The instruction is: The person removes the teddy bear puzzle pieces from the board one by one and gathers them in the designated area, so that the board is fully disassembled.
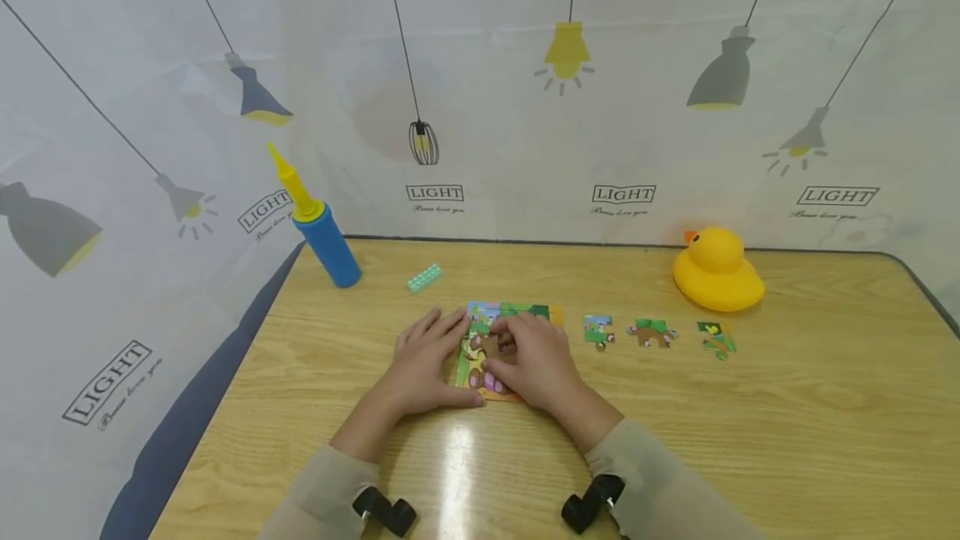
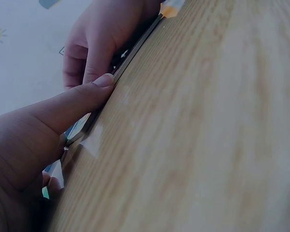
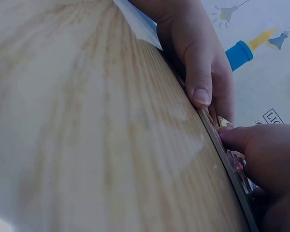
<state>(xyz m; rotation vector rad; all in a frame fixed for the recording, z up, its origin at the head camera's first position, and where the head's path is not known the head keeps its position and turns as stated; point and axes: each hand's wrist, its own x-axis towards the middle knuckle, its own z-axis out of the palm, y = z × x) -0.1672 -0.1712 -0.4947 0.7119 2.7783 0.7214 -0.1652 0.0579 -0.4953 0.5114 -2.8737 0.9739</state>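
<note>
A jigsaw puzzle board (image 1: 475,379) with a colourful cartoon picture lies flat on the table between the two hands. My left hand (image 1: 429,367) rests along its left side with fingers stretched out. The left thumb lies at the board's near edge, also visible in the left wrist view. Over the board's right half, my right hand (image 1: 542,361) bends its fingers and thumb around a brown puzzle piece (image 1: 491,347). In the right wrist view the piece's edge (image 3: 225,123) stands tilted above the board, by the right thumb. The right hand hides much of the board.
Loose puzzle pieces lie in a row to the right, among them a brown and green one (image 1: 652,333). A yellow rubber duck (image 1: 718,272) sits behind them. At the back left stand a blue and yellow hand pump (image 1: 330,248) and a mint building brick (image 1: 424,277).
</note>
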